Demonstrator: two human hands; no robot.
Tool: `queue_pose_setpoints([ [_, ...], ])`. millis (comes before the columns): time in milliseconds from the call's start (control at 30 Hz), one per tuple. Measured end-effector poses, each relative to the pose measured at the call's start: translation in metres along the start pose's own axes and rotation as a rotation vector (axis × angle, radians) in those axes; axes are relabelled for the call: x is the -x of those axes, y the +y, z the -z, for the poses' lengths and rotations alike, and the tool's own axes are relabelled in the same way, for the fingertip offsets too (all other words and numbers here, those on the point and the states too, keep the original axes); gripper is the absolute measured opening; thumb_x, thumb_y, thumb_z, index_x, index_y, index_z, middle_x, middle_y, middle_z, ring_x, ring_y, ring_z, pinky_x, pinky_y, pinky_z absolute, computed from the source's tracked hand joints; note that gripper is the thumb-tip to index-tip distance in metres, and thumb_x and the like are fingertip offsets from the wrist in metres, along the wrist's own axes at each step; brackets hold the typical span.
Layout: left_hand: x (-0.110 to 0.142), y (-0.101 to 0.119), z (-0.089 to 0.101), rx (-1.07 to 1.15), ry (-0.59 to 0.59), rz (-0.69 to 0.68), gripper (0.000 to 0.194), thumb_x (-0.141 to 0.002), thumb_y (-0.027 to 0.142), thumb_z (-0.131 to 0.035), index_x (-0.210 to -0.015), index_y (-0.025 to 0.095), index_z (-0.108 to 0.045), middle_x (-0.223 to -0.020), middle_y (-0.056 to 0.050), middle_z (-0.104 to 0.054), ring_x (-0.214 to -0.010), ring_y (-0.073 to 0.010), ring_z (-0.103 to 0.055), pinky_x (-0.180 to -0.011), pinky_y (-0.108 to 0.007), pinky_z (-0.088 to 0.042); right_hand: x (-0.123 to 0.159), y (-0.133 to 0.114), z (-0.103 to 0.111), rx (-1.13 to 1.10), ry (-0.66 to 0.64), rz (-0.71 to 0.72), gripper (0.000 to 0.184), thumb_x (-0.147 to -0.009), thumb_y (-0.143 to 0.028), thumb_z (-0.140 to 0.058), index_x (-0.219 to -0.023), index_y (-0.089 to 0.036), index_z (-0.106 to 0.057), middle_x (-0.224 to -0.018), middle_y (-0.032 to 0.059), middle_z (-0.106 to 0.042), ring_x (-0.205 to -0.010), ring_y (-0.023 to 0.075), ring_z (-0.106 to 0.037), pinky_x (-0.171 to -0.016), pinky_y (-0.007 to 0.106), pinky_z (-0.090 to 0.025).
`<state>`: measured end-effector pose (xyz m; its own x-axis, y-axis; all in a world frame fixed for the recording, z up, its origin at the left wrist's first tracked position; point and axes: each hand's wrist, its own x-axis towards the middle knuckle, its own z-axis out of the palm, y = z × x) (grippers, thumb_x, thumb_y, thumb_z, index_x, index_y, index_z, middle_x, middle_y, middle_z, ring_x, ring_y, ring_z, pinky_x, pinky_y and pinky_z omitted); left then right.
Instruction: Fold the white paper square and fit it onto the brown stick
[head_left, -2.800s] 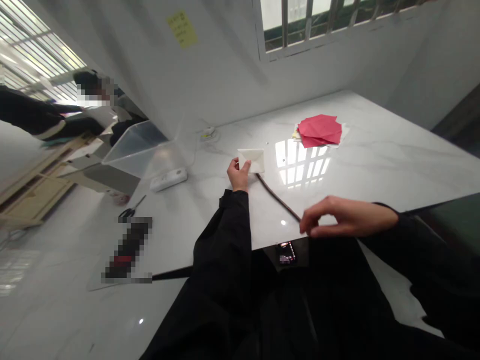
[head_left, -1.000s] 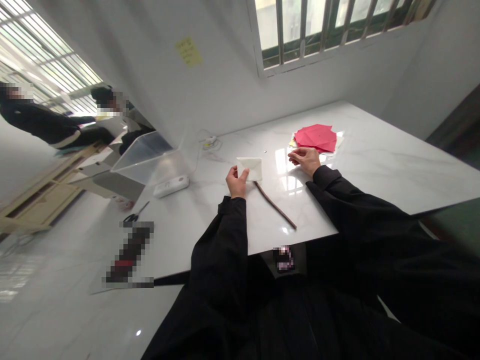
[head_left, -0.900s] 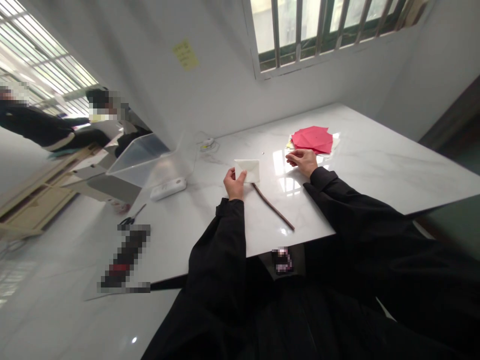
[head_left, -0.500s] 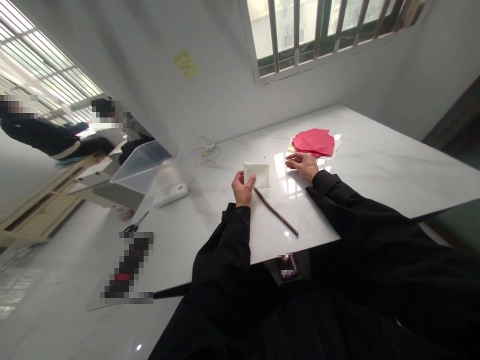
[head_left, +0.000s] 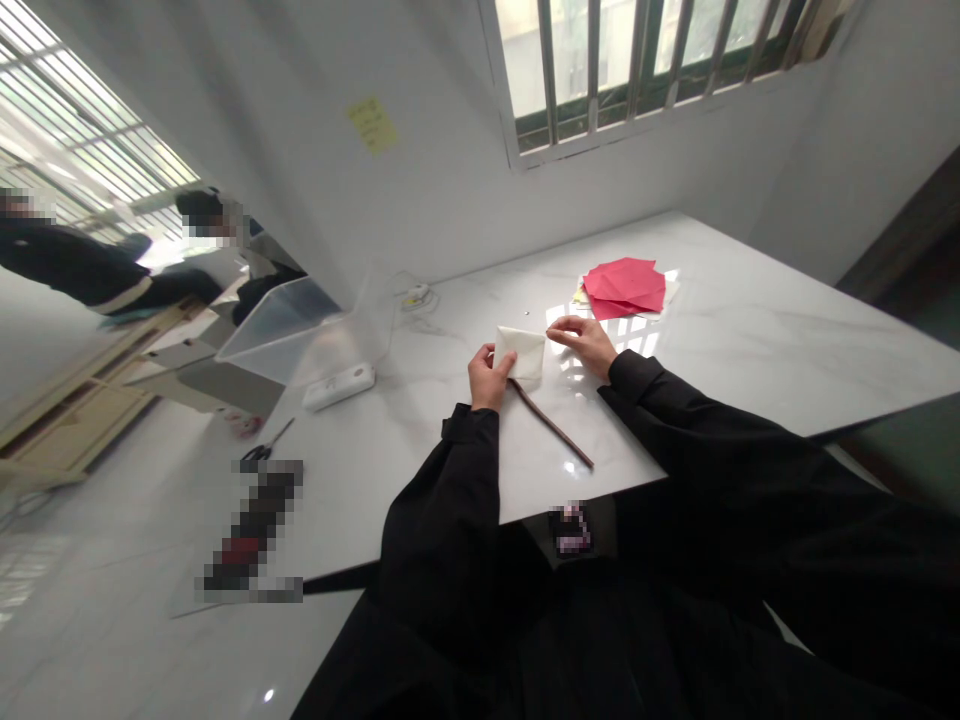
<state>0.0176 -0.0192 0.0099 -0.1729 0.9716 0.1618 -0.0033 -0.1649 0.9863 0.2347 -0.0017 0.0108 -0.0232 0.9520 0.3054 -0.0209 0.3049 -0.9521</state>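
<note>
The left hand [head_left: 487, 378] is nearest to me. Its grip is closed on the folded white paper [head_left: 521, 352], with the thumb lying over the paper's left part, and the paper sits near the middle of the table [head_left: 750, 330], toward the front edge. The right hand [head_left: 589, 345] has just moved away from the red paper and has come to this white paper. Its grip is narrow, and the fingertips [head_left: 553, 330] are at the paper's right corner, but I cannot tell if they really hold it or are only just beside it. A thin dark brown cord [head_left: 551, 430] runs from under the paper toward the front edge of the table.

Farther along the table, near the back edge, lies a pile of red paper [head_left: 624, 287] with pale sheets under it. Toward the left edge are black-handled scissors [head_left: 264, 447], a white power strip [head_left: 339, 386] and a clear plastic box [head_left: 300, 335]. On the wall, a yellow sticky note [head_left: 373, 125] has writing, but it is too small to read. I can read no brand or label. Above the table is a barred window [head_left: 645, 70], and far to the left two other people [head_left: 206, 225] stand.
</note>
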Motion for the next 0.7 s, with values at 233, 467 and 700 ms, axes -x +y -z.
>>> queue_pose_setpoints([
  [233,0.001,0.001,0.000,0.017,-0.023,0.003,0.040,-0.061,0.041,-0.087,-0.084,0.018,-0.066,-0.077,-0.002,-0.073,-0.064,-0.0145,-0.062,-0.063,-0.026,-0.049,0.002,0.004,-0.003,0.125,-0.159,0.060,0.044,-0.077,-0.062,-0.083,-0.093,-0.022,-0.084,-0.133,0.0139,-0.066,-0.119,0.0291,-0.066,-0.094,0.042,-0.054],
  [467,0.003,0.005,0.000,0.019,-0.086,-0.032,0.040,-0.067,0.039,-0.086,-0.098,0.014,-0.079,-0.094,-0.006,-0.079,-0.080,-0.0184,-0.068,-0.076,-0.029,-0.053,0.004,0.007,-0.008,0.227,-0.190,0.156,0.030,-0.083,-0.053,-0.081,-0.094,-0.025,-0.084,-0.134,0.0125,-0.066,-0.124,0.0309,-0.062,-0.096,0.044,-0.053],
  [700,0.006,0.008,-0.001,0.000,-0.112,-0.021,0.039,-0.066,0.041,-0.087,-0.094,0.014,-0.080,-0.085,-0.004,-0.077,-0.074,-0.0172,-0.065,-0.072,-0.029,-0.052,0.006,0.004,-0.014,0.260,-0.185,0.171,0.022,-0.081,-0.048,-0.084,-0.090,-0.028,-0.085,-0.132,0.0106,-0.067,-0.119,0.0302,-0.063,-0.093,0.044,-0.054],
])
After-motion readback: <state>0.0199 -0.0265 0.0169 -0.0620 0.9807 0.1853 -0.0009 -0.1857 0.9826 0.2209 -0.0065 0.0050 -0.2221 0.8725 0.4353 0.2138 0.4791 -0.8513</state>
